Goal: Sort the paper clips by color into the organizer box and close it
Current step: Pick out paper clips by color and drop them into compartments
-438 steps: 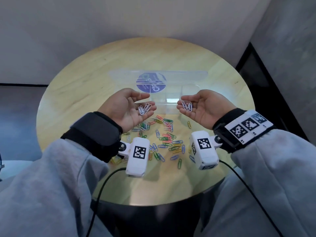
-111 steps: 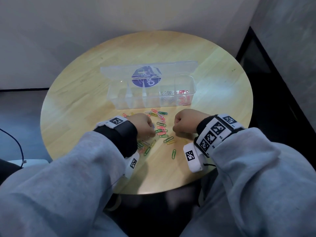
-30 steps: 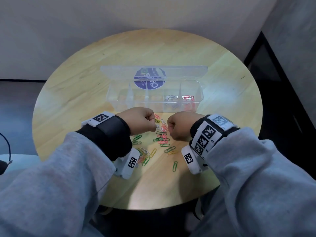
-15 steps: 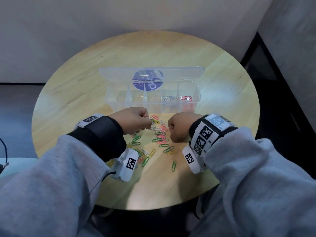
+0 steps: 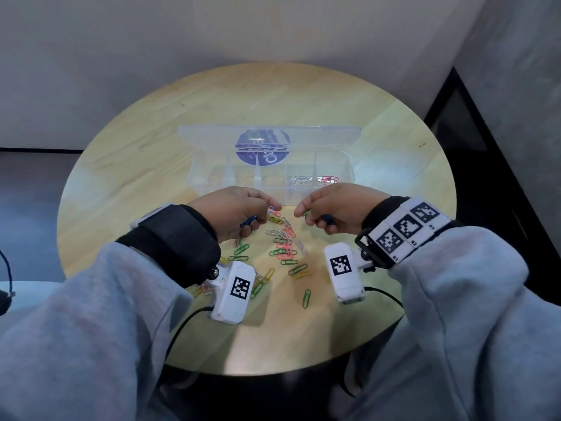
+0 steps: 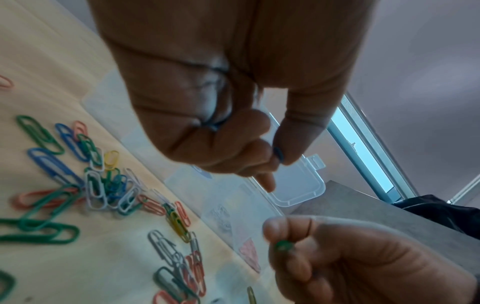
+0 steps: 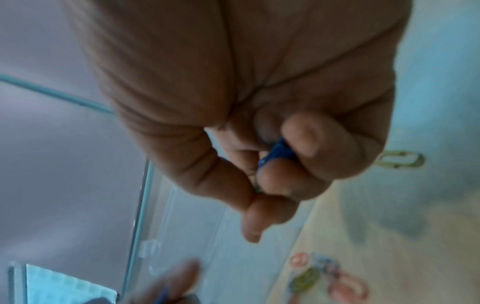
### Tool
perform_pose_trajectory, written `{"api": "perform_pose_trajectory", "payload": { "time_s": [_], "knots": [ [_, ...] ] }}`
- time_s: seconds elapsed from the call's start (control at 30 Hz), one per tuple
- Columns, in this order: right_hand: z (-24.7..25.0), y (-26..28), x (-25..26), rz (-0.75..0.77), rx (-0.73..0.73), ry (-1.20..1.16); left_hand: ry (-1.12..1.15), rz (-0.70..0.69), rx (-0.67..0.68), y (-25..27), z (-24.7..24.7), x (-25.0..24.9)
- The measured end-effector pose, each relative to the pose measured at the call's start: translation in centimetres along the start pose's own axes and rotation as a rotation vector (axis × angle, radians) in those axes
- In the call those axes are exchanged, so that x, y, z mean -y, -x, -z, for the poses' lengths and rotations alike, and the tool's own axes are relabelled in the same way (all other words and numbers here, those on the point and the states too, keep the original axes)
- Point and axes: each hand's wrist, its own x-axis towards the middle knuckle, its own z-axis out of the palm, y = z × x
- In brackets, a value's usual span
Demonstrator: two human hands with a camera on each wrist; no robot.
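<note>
The clear organizer box [image 5: 212,180] stands open in mid-table, its lid [image 5: 321,138] tilted back. White clips [image 5: 300,180] and red clips [image 5: 329,179] lie in its two right compartments. Loose coloured paper clips [image 5: 283,244] are scattered in front of it. My left hand [image 5: 264,205] hovers over the pile, curled round blue clips [image 5: 249,221] and pinching one blue clip [image 6: 279,154] between thumb and finger. My right hand [image 5: 303,209] is curled round blue clips [image 7: 276,153], with a green clip [image 6: 283,245] at its fingertips.
The round wooden table [image 5: 136,153] stands in a corner between grey walls. A lone green clip [image 5: 306,298] lies near the front edge. Wrist cameras [image 5: 233,291] hang under both forearms, with cables trailing off the front.
Both fists have lifted a little off the pile and moved toward the box. Blue clips now show under the fingers of each hand.
</note>
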Motion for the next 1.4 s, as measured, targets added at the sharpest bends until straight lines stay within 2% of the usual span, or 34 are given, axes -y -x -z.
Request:
{"api": "perform_pose_trajectory", "payload": {
  "time_s": [0.13,0.3,0.47,0.67,0.93,1.2,1.4],
  "knots": [
    [-0.5,-0.1,-0.3,-0.061,-0.091,0.282,-0.01,0.012,-0.009,0.2,-0.3,0.2],
    [-1.5,0.4,-0.3,0.008,-0.091,0.762,0.078,0.074,0.017,0.0,0.2,0.5],
    [-3.5,0.1,-1.1,0.014,-0.102,0.969,0.135,0.081,0.046,0.1,0.5,0.5],
    [-3.4,-0.4,-1.1,0.097,-0.105,1.013,0.211,0.069,0.058,0.3,0.7,0.5],
    [-2.9,-0.4,-1.2,0.074,0.0,1.12,0.298,0.07,0.044,0.4,1.0,0.9],
    [-3.0,-0.9,-1.5,0.082,-0.016,1.094,0.358,0.028,-0.025,0.5,1.7,0.6],
    [-3.0,-0.7,-1.6,0.058,0.029,1.108,0.381,0.01,-0.028,0.7,1.4,0.5]
  ]
}}
